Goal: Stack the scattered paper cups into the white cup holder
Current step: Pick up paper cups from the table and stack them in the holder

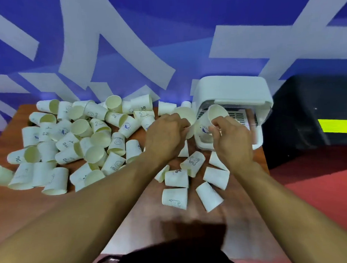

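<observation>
Nesting seems the step in hand: the left hand [167, 135] curls its fingers [179, 123] round a plain tapered paper cup [185, 115], the right hand [233, 143] pinches a blue-printed cup [217, 112], both at the smooth white cup holder [232, 90] at one o'clock. Next, I judge, one must slide squarely into the other (thin paper dents easily). The scattered cups [80, 138] cover the wooden tabletop [147, 207] at nine o'clock.

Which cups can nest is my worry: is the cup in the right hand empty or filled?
Empty. The cup gripped by the right hand tilts its open mouth toward the camera, showing only bare inner wall.
</observation>
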Tool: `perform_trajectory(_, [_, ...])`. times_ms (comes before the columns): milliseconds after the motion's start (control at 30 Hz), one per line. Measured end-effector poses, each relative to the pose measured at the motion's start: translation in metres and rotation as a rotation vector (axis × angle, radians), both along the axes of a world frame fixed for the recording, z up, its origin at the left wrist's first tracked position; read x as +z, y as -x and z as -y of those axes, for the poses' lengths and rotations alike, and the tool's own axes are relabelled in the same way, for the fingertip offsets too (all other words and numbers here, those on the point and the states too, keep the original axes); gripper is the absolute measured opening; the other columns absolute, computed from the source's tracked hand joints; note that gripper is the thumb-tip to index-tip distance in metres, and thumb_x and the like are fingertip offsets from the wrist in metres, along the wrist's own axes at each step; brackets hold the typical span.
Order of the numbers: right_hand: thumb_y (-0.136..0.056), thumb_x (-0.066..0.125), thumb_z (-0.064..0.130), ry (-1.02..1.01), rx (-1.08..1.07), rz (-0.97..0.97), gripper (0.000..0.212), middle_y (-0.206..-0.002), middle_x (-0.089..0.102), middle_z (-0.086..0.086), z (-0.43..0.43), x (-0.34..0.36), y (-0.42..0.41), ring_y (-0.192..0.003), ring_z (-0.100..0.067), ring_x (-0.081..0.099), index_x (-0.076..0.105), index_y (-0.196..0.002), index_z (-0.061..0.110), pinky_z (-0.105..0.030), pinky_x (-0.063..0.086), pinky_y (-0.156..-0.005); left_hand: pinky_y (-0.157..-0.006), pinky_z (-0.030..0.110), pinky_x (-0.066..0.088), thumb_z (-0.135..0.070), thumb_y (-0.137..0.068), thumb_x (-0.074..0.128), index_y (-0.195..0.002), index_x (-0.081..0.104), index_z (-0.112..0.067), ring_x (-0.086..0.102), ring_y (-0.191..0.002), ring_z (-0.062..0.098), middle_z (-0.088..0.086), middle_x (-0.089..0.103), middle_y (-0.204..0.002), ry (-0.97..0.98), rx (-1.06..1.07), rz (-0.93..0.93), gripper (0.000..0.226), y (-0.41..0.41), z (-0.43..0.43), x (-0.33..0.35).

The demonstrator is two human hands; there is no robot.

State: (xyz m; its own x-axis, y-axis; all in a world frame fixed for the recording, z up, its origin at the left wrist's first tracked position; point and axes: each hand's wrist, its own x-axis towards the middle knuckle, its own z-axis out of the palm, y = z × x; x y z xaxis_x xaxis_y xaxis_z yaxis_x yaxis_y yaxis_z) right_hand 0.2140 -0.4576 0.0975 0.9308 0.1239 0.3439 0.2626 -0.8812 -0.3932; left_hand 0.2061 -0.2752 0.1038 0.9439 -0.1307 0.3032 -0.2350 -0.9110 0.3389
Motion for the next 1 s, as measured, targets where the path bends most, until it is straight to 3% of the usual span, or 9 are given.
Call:
perform_trajectory(67, [-0.091,0.061,0.018,0.010,-0.023,0.004,0.009,-0.082,0.060,-0.008,0.023,0.000,-0.004,-0.070,-0.031,0.058,0.064,-0.090,0.010,-0.045,0.045,-0.069,-0.059,0.037,0.050,-0.037,-0.090,0.055,-0.089,0.074,-0.023,0.058,-0.077,0.025,0.000,0.066,-0.084,0.018,-0.025,-0.007,0.024,-0.010,0.024,0.000])
perform_trajectory(233, [-0.089,0.063,0.014,-0.005,-0.065,0.019,0.006,-0.083,0.062,-0.008,0.063,-0.010,-0.024,-0.063,-0.031,0.059,0.066,-0.087,0.009,-0.036,0.049,-0.061,-0.061,0.037,0.052,-0.032,-0.091,0.061,-0.093,0.074,-0.024,0.062,-0.079,0.023,-0.002,0.068,-0.090,0.025,-0.063,-0.041,0.016,-0.032,0.065,-0.008])
perform_trajectory(367, [-0.085,0.066,0.010,-0.028,-0.071,0.041,0.003,-0.081,0.063,-0.008,0.080,-0.025,-0.040,-0.063,-0.031,0.060,0.067,-0.084,0.007,-0.046,0.053,-0.076,-0.062,0.035,0.054,-0.031,-0.092,0.061,-0.096,0.075,-0.023,0.063,-0.080,0.021,-0.001,0.069,-0.093,-0.025,-0.063,-0.060,0.017,-0.049,0.080,-0.022])
perform_trajectory(467, [-0.083,0.068,0.008,-0.011,-0.071,0.001,0.004,-0.079,0.061,-0.009,0.087,-0.038,-0.049,-0.063,-0.035,0.061,0.067,-0.080,0.005,-0.047,0.055,-0.068,-0.059,0.036,0.053,-0.030,-0.089,0.060,-0.093,0.075,-0.021,0.062,-0.077,0.023,-0.001,0.067,-0.089,-0.057,-0.050,-0.072,0.017,-0.059,0.084,-0.032])
perform_trajectory(567, [-0.083,0.068,0.007,0.041,-0.059,-0.077,0.006,-0.078,0.059,-0.010,0.093,-0.052,-0.058,-0.061,-0.034,0.058,0.067,-0.078,0.004,-0.039,0.049,-0.049,-0.057,0.036,0.053,-0.029,-0.089,0.060,-0.092,0.074,-0.021,0.062,-0.077,0.024,0.000,0.067,-0.089,-0.063,-0.042,-0.090,0.016,-0.065,0.086,-0.043])
perform_trajectory(833, [-0.094,0.053,0.016,0.131,0.051,-0.369,0.019,-0.088,0.054,-0.006,0.099,-0.084,-0.076,-0.077,-0.029,0.057,0.067,-0.084,0.008,-0.037,0.046,-0.062,-0.058,0.036,0.054,-0.025,-0.091,0.061,-0.096,0.075,-0.020,0.062,-0.079,0.024,0.000,0.069,-0.093,-0.053,-0.068,-0.117,0.016,-0.071,0.092,-0.062])
perform_trajectory(1000, [-0.089,0.054,0.008,0.124,0.055,-0.400,0.016,-0.084,0.053,-0.007,0.097,-0.098,-0.081,-0.071,-0.032,0.056,0.069,-0.081,0.008,-0.029,0.028,-0.057,-0.054,0.036,0.050,-0.026,-0.095,0.057,-0.091,0.073,-0.018,0.057,-0.075,0.023,0.000,0.066,-0.088,-0.064,-0.092,-0.136,0.019,-0.074,0.094,-0.072])
